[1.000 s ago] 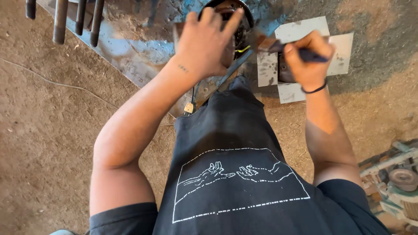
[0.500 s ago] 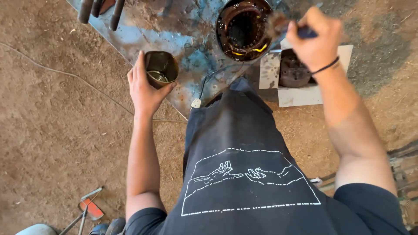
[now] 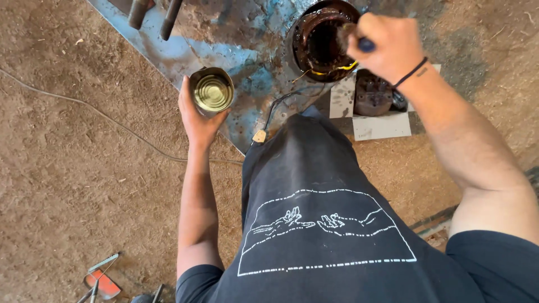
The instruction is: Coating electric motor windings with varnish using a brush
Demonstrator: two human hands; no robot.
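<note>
Since half a second ago: left hand [image 3: 197,115] drawn slightly inward with the open tin can [image 3: 211,91], now tipped enough to show its ribbed, yellowish bottom. Right hand [image 3: 387,47] shifted from the white tile side to the rim of the round rusty housing [image 3: 321,42], brush [image 3: 353,38] bristles now at its 3 o'clock edge. By judgement, brush back at work on the housing, can only held ready.

Left arm stretched nearly straight toward 12 o'clock, fingers wrapped around the can from below. Right forearm angled in from 4 o'clock, wrist bent down, fingers clenched on the dark brush handle. Small dark metal part [image 3: 373,95] resting on the white tile [image 3: 382,124], at 5 o'clock of the housing.
</note>
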